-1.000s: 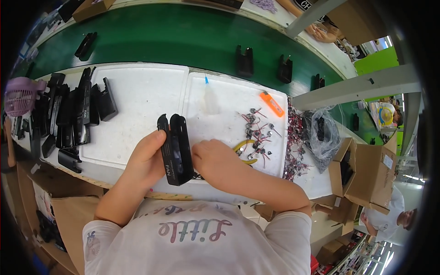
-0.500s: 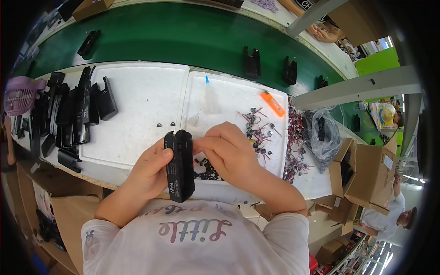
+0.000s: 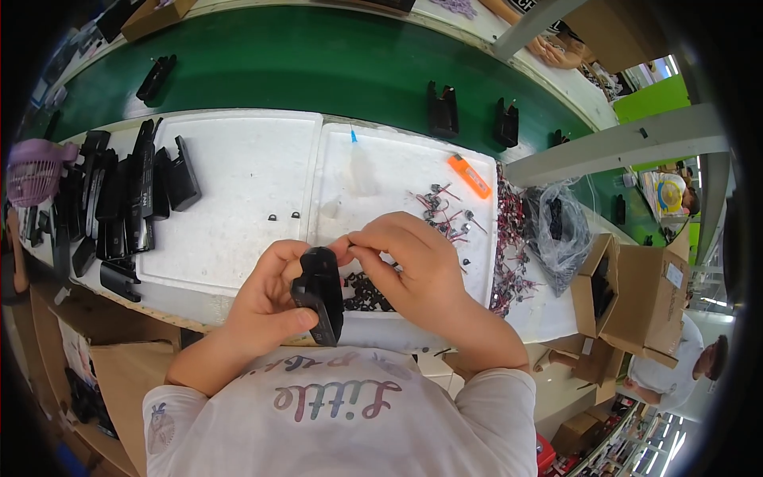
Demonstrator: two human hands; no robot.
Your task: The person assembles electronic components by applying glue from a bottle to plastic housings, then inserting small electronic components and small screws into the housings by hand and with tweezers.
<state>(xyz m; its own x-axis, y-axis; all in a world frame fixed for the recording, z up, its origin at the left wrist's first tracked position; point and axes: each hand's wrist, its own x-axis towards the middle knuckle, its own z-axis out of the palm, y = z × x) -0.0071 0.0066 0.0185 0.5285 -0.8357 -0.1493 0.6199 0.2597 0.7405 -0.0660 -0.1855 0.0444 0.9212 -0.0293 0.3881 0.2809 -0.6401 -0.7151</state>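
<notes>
My left hand [image 3: 262,302] grips a long black plastic fan housing [image 3: 326,294], tilted so that its hollow side shows. Close to the housing's upper end, my right hand [image 3: 409,258] pinches thumb and forefinger together on a tiny dark thing too small to name. Beneath my right hand lies a pile of small black plastic parts [image 3: 364,296]. Two more small black pieces, one of them here [image 3: 296,215], rest on the white foam board [image 3: 230,159]. Small components with red wires [image 3: 437,208] are scattered beyond my right hand.
Black housings [image 3: 119,191] are stacked at the left beside a purple basket [image 3: 36,171]. An orange tool [image 3: 470,176] and a blue-tipped bottle [image 3: 363,171] lie on the board. A green conveyor [image 3: 302,63] carries several housings. Cardboard boxes [image 3: 648,294] and a plastic bag [image 3: 556,230] are right.
The housing has turned in my left hand, its printed side swinging away and its hollow showing more. My left thumb has shifted lower on it. My right fingertips have moved slightly rightward.
</notes>
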